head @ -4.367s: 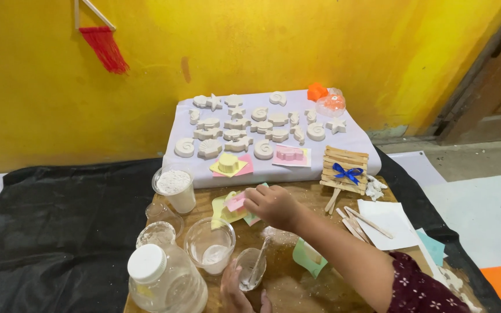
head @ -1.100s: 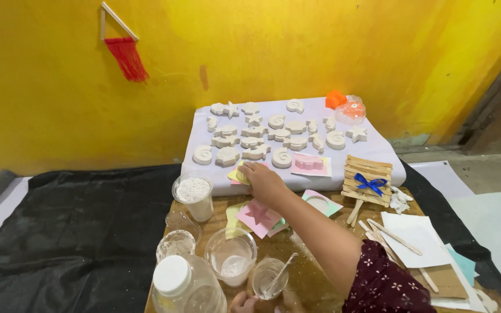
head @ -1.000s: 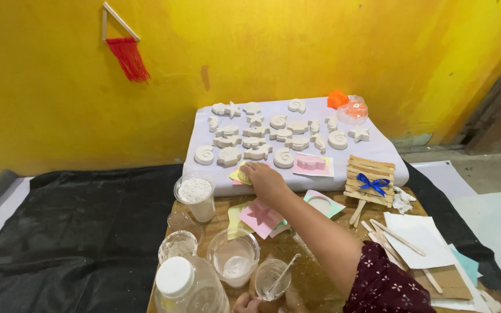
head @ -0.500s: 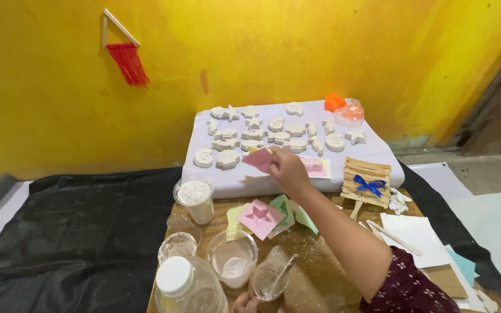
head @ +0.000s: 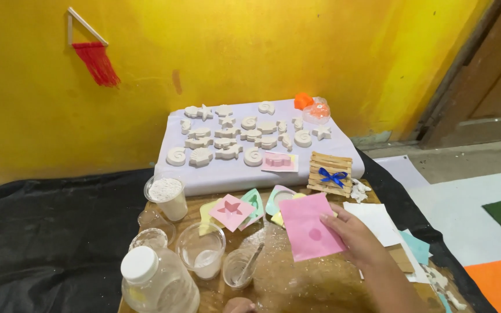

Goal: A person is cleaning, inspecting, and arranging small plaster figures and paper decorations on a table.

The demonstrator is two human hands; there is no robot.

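Note:
My right hand [head: 352, 232] holds a flat pink square mould [head: 309, 226] by its right edge, just above the wooden board [head: 297, 278]. Only a fingertip of my left hand [head: 240, 305] shows at the bottom edge, near a small clear cup with a stick in it [head: 240, 266]; I cannot tell what it holds. Other coloured moulds [head: 233, 210] lie on the board in front, pink, green and yellow. Several white plaster casts [head: 227, 139] shaped like shells and stars rest on a white cloth-covered slab [head: 227, 174] behind.
A cup of white powder [head: 167, 196], an empty clear cup [head: 201, 250] and a white-capped plastic bottle [head: 155, 284] stand at the left. A stick raft with a blue bow [head: 330, 173] sits right of the casts. Papers [head: 378, 223] lie at the right, black cloth [head: 47, 243] at the left.
My right hand has come back from the white slab toward me, carrying the pink mould down over the board.

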